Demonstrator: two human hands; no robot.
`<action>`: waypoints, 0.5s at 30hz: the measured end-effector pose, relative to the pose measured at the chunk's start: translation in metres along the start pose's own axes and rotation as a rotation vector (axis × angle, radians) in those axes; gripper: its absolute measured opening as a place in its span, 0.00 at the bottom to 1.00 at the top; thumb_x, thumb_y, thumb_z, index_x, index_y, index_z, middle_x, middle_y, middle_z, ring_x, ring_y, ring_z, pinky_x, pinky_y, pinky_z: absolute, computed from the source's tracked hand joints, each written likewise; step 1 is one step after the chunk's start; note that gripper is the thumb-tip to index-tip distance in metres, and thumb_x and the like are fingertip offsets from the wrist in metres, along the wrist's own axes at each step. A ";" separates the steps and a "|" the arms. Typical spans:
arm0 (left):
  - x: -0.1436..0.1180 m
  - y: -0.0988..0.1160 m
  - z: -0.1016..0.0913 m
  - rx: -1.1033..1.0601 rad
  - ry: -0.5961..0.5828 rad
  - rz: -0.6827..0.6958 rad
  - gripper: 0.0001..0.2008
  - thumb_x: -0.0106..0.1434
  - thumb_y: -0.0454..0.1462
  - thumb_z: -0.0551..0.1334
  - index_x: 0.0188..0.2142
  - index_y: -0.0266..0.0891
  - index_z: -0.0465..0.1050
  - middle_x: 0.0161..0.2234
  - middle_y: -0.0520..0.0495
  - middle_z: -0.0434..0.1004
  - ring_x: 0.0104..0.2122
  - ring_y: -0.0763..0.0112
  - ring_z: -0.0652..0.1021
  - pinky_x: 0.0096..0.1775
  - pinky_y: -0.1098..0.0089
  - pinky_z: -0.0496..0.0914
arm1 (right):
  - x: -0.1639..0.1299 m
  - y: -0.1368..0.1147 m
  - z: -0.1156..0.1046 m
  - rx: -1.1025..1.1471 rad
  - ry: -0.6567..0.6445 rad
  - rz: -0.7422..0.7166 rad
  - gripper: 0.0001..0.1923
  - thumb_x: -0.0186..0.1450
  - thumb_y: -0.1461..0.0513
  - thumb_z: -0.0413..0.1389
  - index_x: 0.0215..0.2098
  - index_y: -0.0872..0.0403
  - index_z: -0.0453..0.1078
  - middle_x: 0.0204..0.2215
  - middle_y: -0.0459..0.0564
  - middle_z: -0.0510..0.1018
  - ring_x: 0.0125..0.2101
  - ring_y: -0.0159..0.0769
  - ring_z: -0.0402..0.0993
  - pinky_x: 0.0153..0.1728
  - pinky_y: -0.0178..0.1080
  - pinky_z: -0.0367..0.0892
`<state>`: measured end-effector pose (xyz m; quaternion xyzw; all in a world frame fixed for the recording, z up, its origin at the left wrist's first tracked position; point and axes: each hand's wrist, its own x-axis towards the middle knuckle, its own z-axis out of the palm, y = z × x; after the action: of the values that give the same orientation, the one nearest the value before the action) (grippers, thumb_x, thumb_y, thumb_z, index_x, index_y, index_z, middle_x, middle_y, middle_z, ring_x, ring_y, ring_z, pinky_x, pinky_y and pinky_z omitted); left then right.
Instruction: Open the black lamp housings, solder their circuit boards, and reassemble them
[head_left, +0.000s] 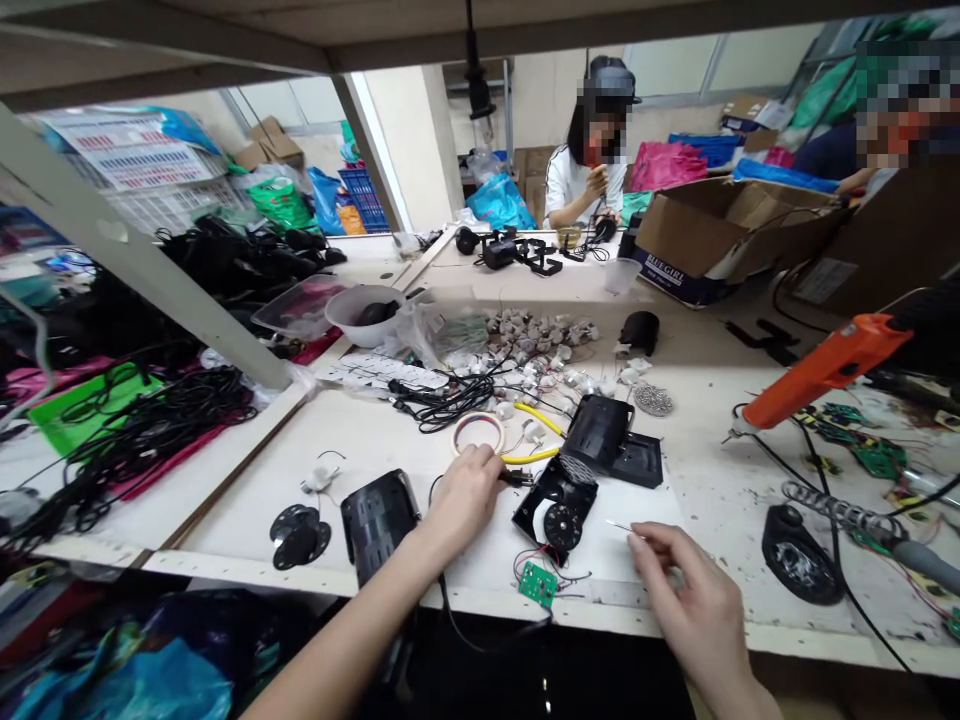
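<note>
Open black housing (556, 505) with its round speaker sits near the bench (375, 440) front edge between both hands; it looks like light, stiff plastic, best gripped by the side walls, since the thin wires to the green circuit board (538, 583) look fragile. Left hand (465, 495) has fingers curled, pinching a black cable plug (516, 477) just left of the housing; right hand (686, 590) pinches a thin metal pin (619, 524), other fingers loosely spread. Crowding it: second black shell (613, 440) behind, tape ring (478, 433), yellow wire (536, 420), orange glue gun (821, 370) at right.

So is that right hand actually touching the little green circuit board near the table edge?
Apart. The head view shows bare white table between the right hand and the green circuit board; its fingers pinch a thin pin instead.
</note>
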<state>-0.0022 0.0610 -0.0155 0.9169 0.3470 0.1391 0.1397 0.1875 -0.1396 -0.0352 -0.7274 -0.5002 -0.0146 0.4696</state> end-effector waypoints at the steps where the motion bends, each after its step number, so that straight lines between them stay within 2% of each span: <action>1: 0.000 -0.002 0.000 -0.020 -0.007 -0.018 0.04 0.61 0.30 0.61 0.33 0.39 0.72 0.35 0.44 0.77 0.38 0.59 0.77 0.41 0.62 0.72 | 0.001 -0.002 0.002 0.002 -0.002 -0.033 0.10 0.70 0.56 0.54 0.36 0.52 0.74 0.26 0.46 0.78 0.22 0.32 0.75 0.26 0.31 0.73; 3: -0.002 -0.011 -0.005 -0.072 -0.012 -0.061 0.01 0.64 0.33 0.60 0.36 0.40 0.70 0.35 0.46 0.78 0.36 0.62 0.78 0.38 0.65 0.72 | 0.002 -0.005 0.004 0.005 -0.011 -0.065 0.09 0.71 0.58 0.53 0.36 0.52 0.73 0.25 0.45 0.78 0.22 0.31 0.75 0.25 0.31 0.72; 5: -0.002 -0.021 -0.012 -0.116 -0.003 -0.108 0.03 0.66 0.37 0.59 0.39 0.41 0.69 0.35 0.47 0.79 0.35 0.64 0.78 0.36 0.67 0.72 | 0.003 -0.006 0.006 0.003 -0.032 -0.073 0.08 0.71 0.60 0.53 0.35 0.52 0.72 0.25 0.45 0.77 0.21 0.30 0.74 0.24 0.30 0.71; 9: -0.003 -0.032 -0.020 -0.134 0.039 -0.163 0.08 0.66 0.41 0.58 0.42 0.40 0.69 0.38 0.45 0.79 0.37 0.60 0.79 0.39 0.63 0.73 | 0.005 -0.006 0.013 0.036 -0.083 -0.080 0.06 0.70 0.63 0.53 0.36 0.52 0.71 0.26 0.44 0.75 0.23 0.30 0.73 0.25 0.30 0.71; 12: -0.009 -0.025 -0.023 -0.086 0.090 -0.144 0.10 0.64 0.40 0.57 0.44 0.39 0.70 0.42 0.40 0.76 0.45 0.53 0.76 0.45 0.55 0.72 | 0.009 -0.008 0.019 0.071 -0.151 -0.092 0.07 0.70 0.66 0.51 0.39 0.52 0.70 0.29 0.46 0.74 0.27 0.31 0.74 0.29 0.31 0.72; 15: -0.023 -0.009 -0.021 -0.146 0.100 -0.075 0.10 0.65 0.38 0.56 0.45 0.40 0.70 0.41 0.42 0.76 0.44 0.56 0.76 0.45 0.56 0.72 | 0.013 -0.012 0.020 0.094 -0.279 -0.131 0.16 0.67 0.69 0.48 0.51 0.52 0.69 0.41 0.53 0.73 0.40 0.38 0.75 0.41 0.38 0.74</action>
<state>-0.0318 0.0550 -0.0027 0.8827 0.3763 0.2042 0.1938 0.1758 -0.1155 -0.0322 -0.6654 -0.6070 0.0793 0.4273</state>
